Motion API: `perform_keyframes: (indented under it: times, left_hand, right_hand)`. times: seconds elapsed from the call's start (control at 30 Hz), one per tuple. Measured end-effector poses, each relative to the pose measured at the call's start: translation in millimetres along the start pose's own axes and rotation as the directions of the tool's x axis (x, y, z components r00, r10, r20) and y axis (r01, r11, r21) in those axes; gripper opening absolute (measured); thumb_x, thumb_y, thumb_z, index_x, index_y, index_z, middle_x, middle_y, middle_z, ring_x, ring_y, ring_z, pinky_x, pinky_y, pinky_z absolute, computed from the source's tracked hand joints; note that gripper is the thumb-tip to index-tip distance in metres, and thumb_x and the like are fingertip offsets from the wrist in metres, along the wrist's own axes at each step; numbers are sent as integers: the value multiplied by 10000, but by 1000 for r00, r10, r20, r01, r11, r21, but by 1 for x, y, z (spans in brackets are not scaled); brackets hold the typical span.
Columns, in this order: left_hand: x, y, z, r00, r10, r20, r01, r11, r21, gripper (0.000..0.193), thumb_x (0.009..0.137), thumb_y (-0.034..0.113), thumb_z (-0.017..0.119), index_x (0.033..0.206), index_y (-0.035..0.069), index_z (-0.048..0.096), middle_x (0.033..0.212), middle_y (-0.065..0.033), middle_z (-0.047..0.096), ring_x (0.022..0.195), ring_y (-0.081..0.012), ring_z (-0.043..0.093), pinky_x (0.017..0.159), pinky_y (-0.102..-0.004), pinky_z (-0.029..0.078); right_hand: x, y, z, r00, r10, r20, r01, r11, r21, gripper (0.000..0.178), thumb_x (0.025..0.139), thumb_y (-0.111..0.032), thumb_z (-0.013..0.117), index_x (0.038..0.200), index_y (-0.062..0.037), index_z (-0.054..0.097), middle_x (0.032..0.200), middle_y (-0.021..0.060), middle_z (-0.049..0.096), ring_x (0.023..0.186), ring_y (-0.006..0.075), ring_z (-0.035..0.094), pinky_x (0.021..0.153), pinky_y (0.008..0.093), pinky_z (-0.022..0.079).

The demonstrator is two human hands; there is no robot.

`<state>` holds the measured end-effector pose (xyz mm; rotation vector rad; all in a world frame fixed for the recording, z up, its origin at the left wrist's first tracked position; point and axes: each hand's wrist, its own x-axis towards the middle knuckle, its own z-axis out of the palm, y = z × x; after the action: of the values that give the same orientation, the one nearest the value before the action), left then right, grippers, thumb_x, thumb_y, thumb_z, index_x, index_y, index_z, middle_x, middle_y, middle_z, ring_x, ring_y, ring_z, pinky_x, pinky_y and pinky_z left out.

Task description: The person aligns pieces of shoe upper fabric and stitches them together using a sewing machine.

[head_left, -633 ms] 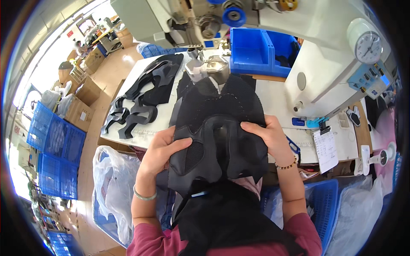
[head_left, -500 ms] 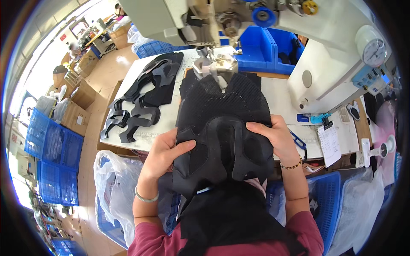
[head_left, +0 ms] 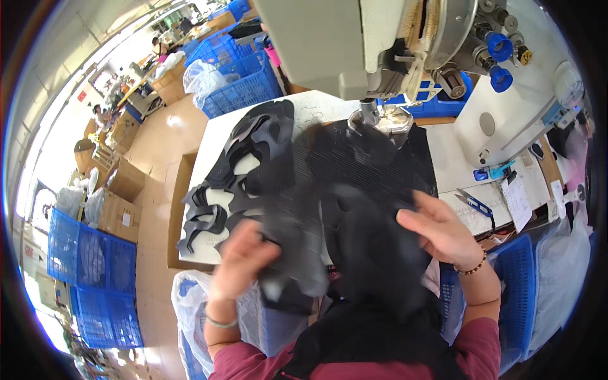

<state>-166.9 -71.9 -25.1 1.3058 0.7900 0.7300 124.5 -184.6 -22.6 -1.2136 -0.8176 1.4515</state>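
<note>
Between my hands hangs a black padded mesh fabric piece (head_left: 373, 240), blurred and bent, with curved shapes on its near part. My right hand (head_left: 443, 234) grips its right edge, the thumb lying on top. My left hand (head_left: 240, 256) is smeared by motion but closed at the piece's left edge. Toward the far side, the black mesh reaches below the head of a white sewing machine (head_left: 323, 47), near its metal presser area (head_left: 386, 120). Cut black curved pieces (head_left: 253, 142) lie stacked on the white table (head_left: 310, 104) left of the fabric.
Blue-handled thread snips (head_left: 478, 204) and a paper sheet (head_left: 516, 199) lie right of the fabric. A blue crate (head_left: 244, 79) stands beyond the table. Below the table edge are a plastic-lined bin (head_left: 193, 297) on the left and a blue basket (head_left: 516, 272) on the right.
The black piece has shifted and folded, and its left part is lifted and blurred. My left hand moves quickly with it. The whole view has swung left.
</note>
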Motion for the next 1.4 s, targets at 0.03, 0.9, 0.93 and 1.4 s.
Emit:
perform_keyframes:
  times: [0.03,0.9,0.93,1.4]
  left_hand:
    - [4,9,-20,978,143,-155,-133,988,72,360,833,-23,600,1181,46,535,914,23,570,836,-67,539,751,-214,439]
    - [179,-29,-66,905,421,-57,-235,608,758,391,954,278,520,1203,-19,575,962,-123,669,867,-169,613,792,-286,472]
    - [149,-29,-34,957,290,-13,-200,690,695,443,960,274,512,1248,-62,512,1073,-109,642,956,-160,602,864,-273,465]
    - [52,-121,152,908,294,-299,-221,941,254,615,946,162,523,1442,-46,224,1469,-167,294,1320,-236,322,1098,-346,237]
  right_hand:
    - [3,-1,8,995,-43,95,39,998,47,478,949,-181,548,1350,6,366,1086,107,554,948,178,609,742,283,546]
    - [27,125,-93,643,-553,-530,482,830,-282,399,989,-186,451,1338,5,423,1305,124,514,1205,169,483,1007,276,366]
    - [26,124,-94,644,-552,-530,509,826,-242,404,993,-173,434,1351,11,401,1332,127,488,1236,187,461,1027,283,348]
    - [38,125,-84,662,-645,-381,501,759,-416,653,899,-264,614,1408,11,311,1452,180,324,1359,271,297,1108,350,235]
